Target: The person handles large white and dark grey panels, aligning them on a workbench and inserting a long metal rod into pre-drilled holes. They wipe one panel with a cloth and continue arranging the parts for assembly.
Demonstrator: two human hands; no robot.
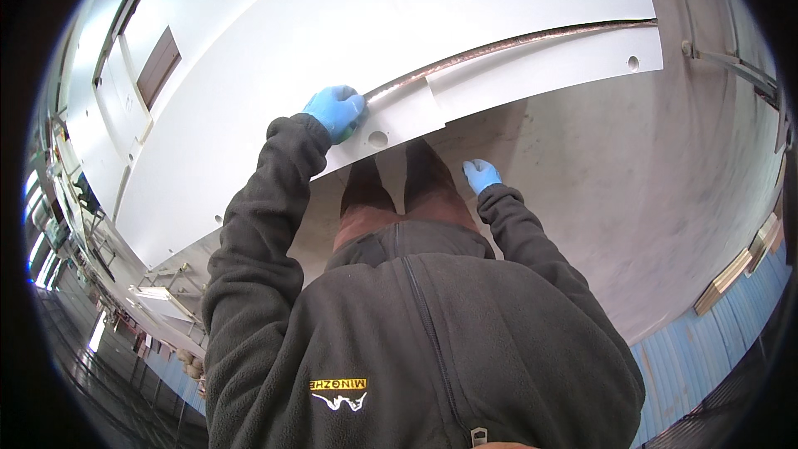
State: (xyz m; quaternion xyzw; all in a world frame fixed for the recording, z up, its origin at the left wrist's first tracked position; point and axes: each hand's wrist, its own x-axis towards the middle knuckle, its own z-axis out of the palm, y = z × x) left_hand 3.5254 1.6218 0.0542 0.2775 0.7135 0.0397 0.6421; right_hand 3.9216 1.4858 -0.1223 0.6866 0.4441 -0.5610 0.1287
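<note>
My left hand (337,111), in a blue glove, presses down at the near part of a large white panel (499,0). Its fingers are closed round something; a bit of green shows beneath the palm, too little to name. The hand sits at the left end of the visible part of a long copper-brown seam (490,50), which runs off to the right across the panel. Between seam and near edge lies a white strip (540,71) with round holes. My right hand (481,175), also gloved in blue, hangs beside my right leg, fingers curled, with nothing visible in it and apart from the panel.
Grey floor (598,199) stretches to the right, with blue planking (706,357) and wooden boards (731,276) beyond. A metal rail (736,73) stands at the far right. A brown rectangular opening (158,68) is at the upper left; racks and a cart (166,301) lie lower left.
</note>
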